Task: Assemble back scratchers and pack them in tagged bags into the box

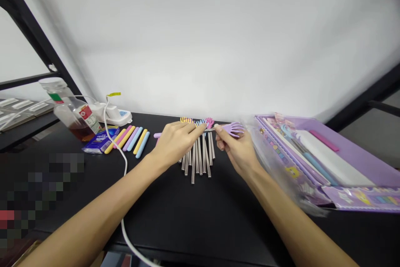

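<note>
My left hand [173, 142] is closed around a purple handle, whose end [156, 135] sticks out at the left. Between finger and thumb, my right hand [239, 148] grips a purple hand-shaped back scratcher head [234, 128] by its thin metal rod. Handle and rod lie roughly in one line; their join is hidden behind my left fingers. Beneath and between the hands lie several metal rods [200, 160] with yellow, blue and pink claw heads [209, 122] toward the wall. Several loose pastel handles [134, 138] lie in a row to the left.
A bottle of brown liquid [73, 119], a blue tissue packet [99, 142] and a white power strip [125, 116] are at the left. A white cable [125, 163] crosses the black desk [193, 221]. At right stands an open purple box [368, 150] with plastic wrap.
</note>
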`<action>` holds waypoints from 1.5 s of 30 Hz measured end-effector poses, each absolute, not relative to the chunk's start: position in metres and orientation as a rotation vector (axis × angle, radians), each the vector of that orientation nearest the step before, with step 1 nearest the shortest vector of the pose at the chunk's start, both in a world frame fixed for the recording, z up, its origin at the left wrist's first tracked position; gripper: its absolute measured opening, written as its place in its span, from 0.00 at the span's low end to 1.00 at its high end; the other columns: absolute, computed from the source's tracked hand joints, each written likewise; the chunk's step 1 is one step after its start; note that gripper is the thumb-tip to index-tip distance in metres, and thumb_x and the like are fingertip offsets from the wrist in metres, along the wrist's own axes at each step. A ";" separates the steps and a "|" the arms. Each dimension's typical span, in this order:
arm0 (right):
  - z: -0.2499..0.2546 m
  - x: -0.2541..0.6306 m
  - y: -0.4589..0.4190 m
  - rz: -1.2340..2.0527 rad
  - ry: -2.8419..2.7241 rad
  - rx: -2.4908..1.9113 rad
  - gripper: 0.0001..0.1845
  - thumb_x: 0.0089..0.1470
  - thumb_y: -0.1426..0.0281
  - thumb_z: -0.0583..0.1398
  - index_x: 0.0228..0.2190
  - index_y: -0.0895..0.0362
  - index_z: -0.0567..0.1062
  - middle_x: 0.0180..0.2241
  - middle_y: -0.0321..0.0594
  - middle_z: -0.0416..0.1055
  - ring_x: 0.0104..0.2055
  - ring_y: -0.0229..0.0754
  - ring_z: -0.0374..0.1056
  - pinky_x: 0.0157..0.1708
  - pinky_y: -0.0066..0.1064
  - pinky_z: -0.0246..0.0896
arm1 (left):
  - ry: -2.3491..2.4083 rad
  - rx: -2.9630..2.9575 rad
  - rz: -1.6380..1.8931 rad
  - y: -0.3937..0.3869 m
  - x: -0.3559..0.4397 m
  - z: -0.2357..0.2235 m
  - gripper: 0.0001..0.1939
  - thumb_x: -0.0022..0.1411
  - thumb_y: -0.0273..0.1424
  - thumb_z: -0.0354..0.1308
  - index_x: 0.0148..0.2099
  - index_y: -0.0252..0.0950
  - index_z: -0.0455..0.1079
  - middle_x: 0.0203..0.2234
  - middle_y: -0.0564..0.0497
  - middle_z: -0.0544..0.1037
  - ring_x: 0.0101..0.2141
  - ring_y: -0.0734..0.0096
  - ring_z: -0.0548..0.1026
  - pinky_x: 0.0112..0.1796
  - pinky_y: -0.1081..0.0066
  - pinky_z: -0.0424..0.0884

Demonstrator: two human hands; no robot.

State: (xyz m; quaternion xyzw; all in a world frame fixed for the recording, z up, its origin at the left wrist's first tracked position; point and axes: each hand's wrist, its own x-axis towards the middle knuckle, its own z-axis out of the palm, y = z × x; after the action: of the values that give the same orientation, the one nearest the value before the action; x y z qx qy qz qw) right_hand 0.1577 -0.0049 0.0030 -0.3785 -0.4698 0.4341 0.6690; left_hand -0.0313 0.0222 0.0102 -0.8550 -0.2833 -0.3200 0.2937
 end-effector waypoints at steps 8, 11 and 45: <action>0.028 0.208 0.003 0.829 -0.413 -0.761 0.19 0.51 0.64 0.71 0.22 0.59 0.69 0.17 0.27 0.62 0.16 0.25 0.51 0.15 0.18 0.49 | -1.119 -2.191 -0.876 0.045 -0.070 0.020 0.09 0.66 0.25 0.56 0.42 0.36 0.78 0.33 0.47 0.83 0.36 0.60 0.81 0.33 0.65 0.68; 0.026 0.194 0.000 0.940 -0.472 -0.777 0.20 0.55 0.57 0.68 0.25 0.58 0.71 0.18 0.30 0.64 0.18 0.28 0.57 0.17 0.20 0.53 | -0.874 -2.223 -0.890 0.039 -0.049 0.020 0.09 0.70 0.27 0.56 0.49 0.35 0.75 0.35 0.47 0.83 0.39 0.62 0.80 0.41 0.63 0.69; 0.044 0.226 -0.010 0.776 -0.483 -0.676 0.20 0.64 0.64 0.61 0.22 0.58 0.72 0.12 0.25 0.51 0.13 0.27 0.44 0.13 0.21 0.45 | -0.696 -2.241 -0.951 0.032 -0.023 0.011 0.07 0.70 0.21 0.53 0.40 0.33 0.73 0.37 0.46 0.82 0.43 0.64 0.79 0.44 0.64 0.69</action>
State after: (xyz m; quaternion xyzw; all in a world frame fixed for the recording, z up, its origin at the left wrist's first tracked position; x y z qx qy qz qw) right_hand 0.2260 -0.0095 0.0442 -0.3203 -0.2287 0.3675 0.8426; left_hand -0.0232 0.0317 0.0114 -0.8443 -0.2620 -0.3584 0.3000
